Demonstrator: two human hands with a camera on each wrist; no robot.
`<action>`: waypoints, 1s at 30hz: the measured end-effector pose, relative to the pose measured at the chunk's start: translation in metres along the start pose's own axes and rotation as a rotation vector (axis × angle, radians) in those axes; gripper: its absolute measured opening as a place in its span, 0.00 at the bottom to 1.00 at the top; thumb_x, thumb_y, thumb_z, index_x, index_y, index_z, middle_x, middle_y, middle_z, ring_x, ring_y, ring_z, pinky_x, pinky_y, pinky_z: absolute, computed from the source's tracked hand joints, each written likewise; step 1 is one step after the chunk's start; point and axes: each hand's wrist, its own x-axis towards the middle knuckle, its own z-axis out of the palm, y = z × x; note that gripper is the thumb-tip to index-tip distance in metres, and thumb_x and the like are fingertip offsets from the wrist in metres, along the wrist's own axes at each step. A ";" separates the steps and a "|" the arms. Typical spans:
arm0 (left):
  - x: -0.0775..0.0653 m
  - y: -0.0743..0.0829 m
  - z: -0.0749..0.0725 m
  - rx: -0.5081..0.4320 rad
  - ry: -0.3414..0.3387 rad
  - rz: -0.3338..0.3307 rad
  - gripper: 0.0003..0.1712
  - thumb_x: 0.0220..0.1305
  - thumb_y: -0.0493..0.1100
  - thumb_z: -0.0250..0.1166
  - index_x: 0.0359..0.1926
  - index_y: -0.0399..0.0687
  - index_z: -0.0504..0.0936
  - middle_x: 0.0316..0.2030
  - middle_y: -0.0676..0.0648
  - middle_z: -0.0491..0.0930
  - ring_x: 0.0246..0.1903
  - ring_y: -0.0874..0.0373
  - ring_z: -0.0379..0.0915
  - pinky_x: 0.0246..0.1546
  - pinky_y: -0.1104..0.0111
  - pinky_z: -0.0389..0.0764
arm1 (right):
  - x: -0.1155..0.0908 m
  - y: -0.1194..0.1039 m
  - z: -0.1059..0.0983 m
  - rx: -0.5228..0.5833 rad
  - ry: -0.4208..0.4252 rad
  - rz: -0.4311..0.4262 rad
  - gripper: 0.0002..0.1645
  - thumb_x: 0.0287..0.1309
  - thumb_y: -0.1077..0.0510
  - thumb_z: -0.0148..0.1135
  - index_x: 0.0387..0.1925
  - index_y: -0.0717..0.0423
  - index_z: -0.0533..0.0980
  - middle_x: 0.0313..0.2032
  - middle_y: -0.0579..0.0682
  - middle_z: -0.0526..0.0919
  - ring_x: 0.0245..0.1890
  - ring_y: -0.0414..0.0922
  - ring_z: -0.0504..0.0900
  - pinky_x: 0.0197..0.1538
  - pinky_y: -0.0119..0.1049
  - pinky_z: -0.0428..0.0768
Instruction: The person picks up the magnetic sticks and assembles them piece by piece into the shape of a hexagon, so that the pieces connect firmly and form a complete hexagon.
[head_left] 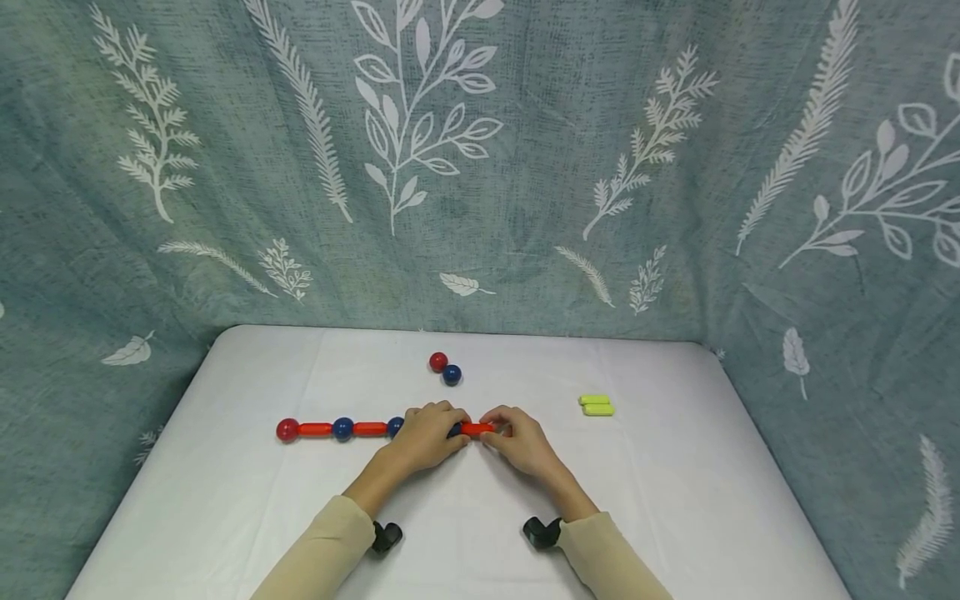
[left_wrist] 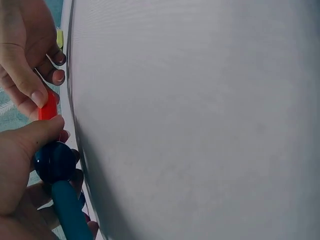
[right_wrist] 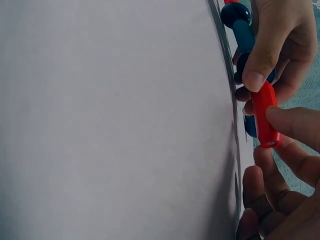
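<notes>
A chain of balls and rods lies across the table. From its left end run a red ball [head_left: 287,430], a red rod [head_left: 315,430], a blue ball [head_left: 342,429], another red rod [head_left: 370,429] and another blue ball [head_left: 395,427]. My left hand [head_left: 431,435] covers the part after that, where a teal rod [left_wrist: 71,210] shows in the left wrist view. Its thumb and fingers grip the blue ball [left_wrist: 55,162] at the right part of the chain. My right hand [head_left: 525,440] pinches the red rod [right_wrist: 266,117] that meets this ball; the rod's outer end is bare.
Behind the hands, a loose red ball [head_left: 438,362] touches a loose blue ball [head_left: 452,375]. Two yellow-green rods [head_left: 597,409] lie side by side to the right. The white table [head_left: 225,517] stands against a patterned teal curtain [head_left: 525,167].
</notes>
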 end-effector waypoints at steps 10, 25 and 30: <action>-0.002 -0.002 0.000 -0.012 -0.016 -0.015 0.18 0.67 0.53 0.67 0.54 0.53 0.84 0.46 0.50 0.79 0.48 0.51 0.76 0.49 0.47 0.71 | 0.038 0.000 -0.020 0.087 0.042 0.015 0.14 0.65 0.54 0.68 0.49 0.55 0.82 0.38 0.45 0.81 0.34 0.43 0.79 0.38 0.39 0.77; -0.002 -0.003 -0.001 -0.007 -0.016 -0.003 0.17 0.68 0.54 0.66 0.53 0.54 0.84 0.47 0.50 0.79 0.49 0.51 0.75 0.49 0.47 0.71 | 0.106 -0.003 0.001 0.162 -0.103 0.038 0.26 0.64 0.51 0.68 0.62 0.51 0.76 0.47 0.51 0.81 0.47 0.49 0.80 0.45 0.42 0.79; -0.002 -0.004 -0.001 0.002 -0.012 -0.005 0.17 0.67 0.54 0.67 0.52 0.54 0.84 0.47 0.50 0.79 0.49 0.51 0.75 0.49 0.45 0.71 | 0.115 -0.004 0.010 0.092 -0.123 0.043 0.27 0.63 0.51 0.69 0.62 0.50 0.76 0.46 0.52 0.82 0.47 0.48 0.80 0.43 0.41 0.80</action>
